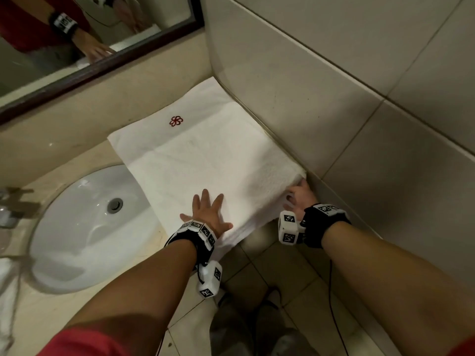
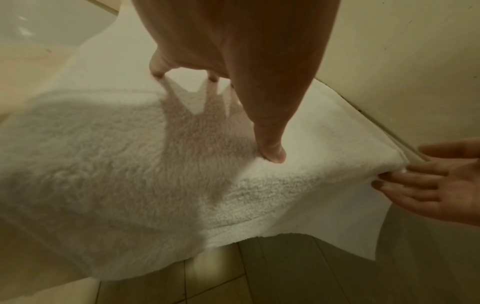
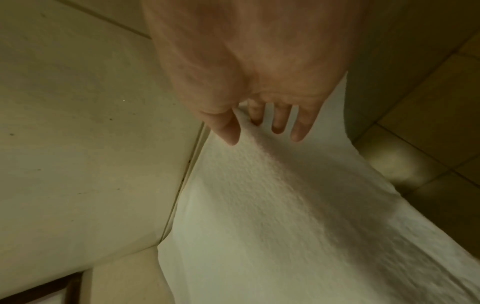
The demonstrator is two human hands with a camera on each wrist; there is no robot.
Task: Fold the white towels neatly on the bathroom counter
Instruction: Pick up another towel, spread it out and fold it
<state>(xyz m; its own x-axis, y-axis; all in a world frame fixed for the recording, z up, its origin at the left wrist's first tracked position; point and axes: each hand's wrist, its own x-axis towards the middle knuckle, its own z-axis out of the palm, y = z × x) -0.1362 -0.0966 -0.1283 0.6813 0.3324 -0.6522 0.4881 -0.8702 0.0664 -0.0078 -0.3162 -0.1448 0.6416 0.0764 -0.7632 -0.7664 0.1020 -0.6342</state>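
Here the white towel [image 1: 205, 160] lies folded on the counter [image 1: 64, 155], pushed into the corner against the tiled wall [image 1: 334, 86] — its near edge hangs over the counter's front. The left hand [image 1: 207, 214] presses flat on it, fingers spread. The right hand [image 1: 299, 197] touches the corner by the wall, fingers straight. A sink [image 1: 84, 232] sits just left; a mirror [image 1: 97, 44] stands behind.

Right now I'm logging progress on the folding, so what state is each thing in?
white towel: folded flat, near edge overhanging the counter.
left hand: fingers spread, pressing the towel.
right hand: open, fingers at the towel's corner.
sink: empty, dry-looking.
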